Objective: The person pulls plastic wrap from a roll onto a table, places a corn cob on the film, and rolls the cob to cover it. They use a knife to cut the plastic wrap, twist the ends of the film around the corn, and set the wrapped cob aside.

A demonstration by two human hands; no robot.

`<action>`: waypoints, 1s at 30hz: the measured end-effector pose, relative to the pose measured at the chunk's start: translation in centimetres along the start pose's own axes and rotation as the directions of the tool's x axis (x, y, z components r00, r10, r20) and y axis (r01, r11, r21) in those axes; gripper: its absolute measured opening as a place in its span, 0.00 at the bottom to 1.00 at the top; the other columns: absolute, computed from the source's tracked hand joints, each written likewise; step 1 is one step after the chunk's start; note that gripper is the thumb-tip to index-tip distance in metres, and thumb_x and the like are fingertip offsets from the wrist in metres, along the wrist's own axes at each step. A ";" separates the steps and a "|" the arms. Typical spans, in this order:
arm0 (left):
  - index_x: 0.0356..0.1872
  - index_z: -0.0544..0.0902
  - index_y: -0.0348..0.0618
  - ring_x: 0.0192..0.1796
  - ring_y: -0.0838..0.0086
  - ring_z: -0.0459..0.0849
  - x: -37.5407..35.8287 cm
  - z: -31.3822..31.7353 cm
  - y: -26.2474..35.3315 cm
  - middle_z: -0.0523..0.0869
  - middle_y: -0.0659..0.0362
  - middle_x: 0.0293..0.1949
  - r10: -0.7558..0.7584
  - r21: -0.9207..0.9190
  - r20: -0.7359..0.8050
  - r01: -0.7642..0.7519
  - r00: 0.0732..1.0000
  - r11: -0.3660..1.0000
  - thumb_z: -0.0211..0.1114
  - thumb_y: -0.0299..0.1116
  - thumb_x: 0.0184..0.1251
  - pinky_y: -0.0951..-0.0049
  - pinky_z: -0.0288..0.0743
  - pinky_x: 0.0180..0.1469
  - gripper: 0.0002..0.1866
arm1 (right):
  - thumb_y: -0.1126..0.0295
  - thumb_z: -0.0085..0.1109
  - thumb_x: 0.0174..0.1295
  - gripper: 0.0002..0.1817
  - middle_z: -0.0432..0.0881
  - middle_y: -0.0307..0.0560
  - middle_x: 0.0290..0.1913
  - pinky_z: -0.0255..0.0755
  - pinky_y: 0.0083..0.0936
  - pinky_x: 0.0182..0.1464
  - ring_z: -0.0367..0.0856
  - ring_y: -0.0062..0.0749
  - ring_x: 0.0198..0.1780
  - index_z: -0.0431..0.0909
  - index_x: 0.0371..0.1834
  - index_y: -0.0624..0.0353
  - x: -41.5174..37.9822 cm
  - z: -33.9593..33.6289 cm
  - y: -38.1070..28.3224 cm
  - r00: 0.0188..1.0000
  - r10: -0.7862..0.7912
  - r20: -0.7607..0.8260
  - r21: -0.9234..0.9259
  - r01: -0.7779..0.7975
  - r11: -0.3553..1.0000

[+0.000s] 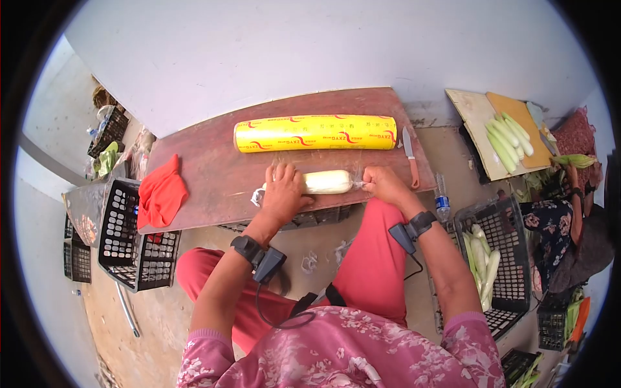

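A pale, long vegetable in clear film lies crosswise near the front edge of the reddish table. Over its left end rests my left hand, with fingers spread across it and a bit of loose film beside them. My right hand is closed in a pinch on the gathered film at the vegetable's right end. Just behind both hands lies a yellow roll with red print. A knife with a pinkish handle is to the right of the roll.
A red cloth lies at the table's left end, above black crates. Right of the table are a plastic bottle, a crate of pale vegetables, a board with more vegetables, and another person.
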State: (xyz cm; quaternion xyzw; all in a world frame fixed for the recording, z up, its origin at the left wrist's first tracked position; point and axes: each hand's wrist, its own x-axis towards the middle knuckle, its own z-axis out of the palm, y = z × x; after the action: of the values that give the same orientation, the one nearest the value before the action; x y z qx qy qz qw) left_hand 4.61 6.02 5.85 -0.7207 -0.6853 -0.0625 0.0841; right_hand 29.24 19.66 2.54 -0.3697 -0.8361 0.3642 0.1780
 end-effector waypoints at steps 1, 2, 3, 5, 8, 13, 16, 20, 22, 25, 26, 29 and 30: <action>0.55 0.73 0.42 0.60 0.57 0.71 0.4 0.1 0.5 0.74 0.51 0.54 0.037 -0.052 -0.006 -0.037 0.999 0.998 0.75 0.47 0.46 0.55 0.57 0.65 0.35 | 0.78 0.65 0.50 0.08 0.77 0.45 0.22 0.70 0.28 0.28 0.75 0.25 0.25 0.73 0.24 0.63 -0.1 -0.1 -0.3 1.000 -0.003 0.017 -0.002 0.003 1.000; 0.56 0.72 0.41 0.60 0.56 0.71 1.0 0.3 0.8 0.74 0.50 0.54 0.071 -0.103 -0.014 -0.072 0.997 0.992 0.75 0.48 0.46 0.56 0.58 0.65 0.37 | 0.78 0.65 0.50 0.08 0.77 0.45 0.22 0.70 0.28 0.29 0.75 0.26 0.25 0.72 0.24 0.64 0.0 0.0 -0.2 1.000 0.005 0.031 -0.011 -0.005 1.000; 0.57 0.72 0.41 0.60 0.56 0.71 1.6 0.6 1.2 0.74 0.49 0.55 0.105 -0.152 -0.026 -0.107 0.994 0.982 0.75 0.49 0.45 0.56 0.59 0.64 0.39 | 0.78 0.65 0.50 0.08 0.77 0.45 0.22 0.70 0.28 0.29 0.76 0.26 0.25 0.72 0.24 0.64 0.2 0.1 -0.1 0.999 0.012 0.042 -0.021 -0.012 1.000; 0.58 0.72 0.42 0.58 0.56 0.73 2.7 1.8 1.8 0.75 0.50 0.54 0.139 -0.277 -0.024 -0.140 0.990 0.951 0.75 0.50 0.44 0.58 0.62 0.61 0.40 | 0.79 0.64 0.51 0.07 0.77 0.45 0.22 0.70 0.28 0.30 0.76 0.27 0.26 0.73 0.25 0.64 0.2 0.1 0.1 0.999 0.019 0.039 -0.005 -0.019 1.000; 0.57 0.73 0.44 0.53 0.58 0.77 3.3 1.7 3.0 0.79 0.54 0.48 0.130 -0.290 0.046 -0.111 0.990 0.950 0.76 0.50 0.42 0.59 0.67 0.53 0.40 | 0.79 0.61 0.52 0.03 0.77 0.47 0.23 0.71 0.28 0.31 0.76 0.29 0.26 0.76 0.28 0.63 -0.2 -0.3 -0.9 1.000 0.014 0.018 0.048 -0.015 0.999; 0.56 0.74 0.47 0.51 0.59 0.78 3.2 1.8 2.7 0.80 0.56 0.44 0.114 -0.317 0.018 -0.102 0.993 0.943 0.77 0.47 0.40 0.59 0.67 0.52 0.38 | 0.77 0.58 0.54 0.05 0.82 0.54 0.29 0.73 0.36 0.36 0.81 0.45 0.32 0.81 0.34 0.62 0.6 -0.3 1.0 0.975 -0.212 0.070 -0.131 0.219 0.967; 0.55 0.75 0.48 0.52 0.59 0.78 3.4 1.6 2.5 0.80 0.55 0.44 0.110 -0.346 0.047 -0.087 0.993 0.934 0.77 0.44 0.39 0.59 0.67 0.53 0.36 | 0.75 0.59 0.54 0.05 0.82 0.57 0.33 0.73 0.40 0.40 0.80 0.53 0.38 0.81 0.33 0.63 0.5 -2.0 1.9 0.983 -0.173 0.063 -0.209 0.182 0.961; 0.52 0.76 0.49 0.50 0.62 0.77 3.3 2.3 2.5 0.80 0.58 0.43 0.115 -0.332 -0.011 -0.112 0.993 0.936 0.76 0.43 0.42 0.61 0.67 0.51 0.32 | 0.75 0.59 0.53 0.03 0.82 0.58 0.34 0.72 0.41 0.40 0.80 0.53 0.39 0.79 0.28 0.63 -0.6 -3.7 1.0 0.999 -0.014 0.041 -0.246 0.023 0.969; 0.51 0.76 0.48 0.50 0.62 0.77 3.2 2.4 2.3 0.80 0.57 0.43 0.127 -0.318 -0.033 -0.131 0.991 0.939 0.76 0.43 0.41 0.61 0.66 0.51 0.32 | 0.76 0.59 0.52 0.02 0.82 0.58 0.34 0.73 0.42 0.39 0.80 0.55 0.40 0.78 0.26 0.63 -1.3 -4.0 1.2 0.995 -0.093 0.025 -0.395 0.096 0.914; 0.51 0.76 0.47 0.50 0.62 0.77 2.4 2.5 1.6 0.80 0.57 0.42 0.101 -0.311 -0.062 -0.115 0.993 0.943 0.76 0.43 0.42 0.61 0.66 0.51 0.32 | 0.76 0.60 0.50 0.03 0.81 0.57 0.31 0.72 0.40 0.40 0.79 0.54 0.39 0.76 0.24 0.64 -2.9 -5.9 5.0 0.989 0.108 -0.096 -0.475 -0.141 0.869; 0.53 0.76 0.46 0.51 0.61 0.77 2.3 2.3 1.5 0.80 0.56 0.44 0.090 -0.310 -0.022 -0.093 0.996 0.946 0.76 0.43 0.41 0.60 0.67 0.52 0.33 | 0.77 0.60 0.50 0.02 0.80 0.56 0.29 0.72 0.39 0.40 0.79 0.53 0.39 0.76 0.24 0.64 -3.8 -6.5 5.8 0.986 0.087 -0.142 -0.401 -0.137 0.906; 0.56 0.75 0.44 0.54 0.59 0.76 2.1 1.6 1.4 0.80 0.54 0.47 0.068 -0.305 0.064 -0.046 0.996 0.951 0.76 0.43 0.41 0.59 0.67 0.54 0.36 | 0.79 0.60 0.48 0.04 0.78 0.53 0.24 0.73 0.39 0.40 0.80 0.51 0.40 0.77 0.27 0.63 -6.0 -6.9 5.9 0.973 0.002 -0.232 -0.226 -0.056 0.972; 0.56 0.75 0.44 0.54 0.59 0.76 2.1 1.6 1.5 0.80 0.54 0.48 0.065 -0.303 0.066 -0.042 0.996 0.952 0.76 0.43 0.41 0.59 0.67 0.54 0.36 | 0.79 0.61 0.48 0.05 0.78 0.51 0.25 0.73 0.39 0.41 0.80 0.50 0.41 0.77 0.29 0.62 -6.1 -6.8 4.0 0.972 -0.056 -0.229 -0.206 0.008 0.979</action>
State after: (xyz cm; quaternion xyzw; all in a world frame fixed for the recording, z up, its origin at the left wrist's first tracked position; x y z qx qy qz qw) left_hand 6.15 8.37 4.72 -0.7454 -0.6505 -0.1367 -0.0510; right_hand 39.15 20.18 3.96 -0.4125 -0.8481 0.2278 0.2422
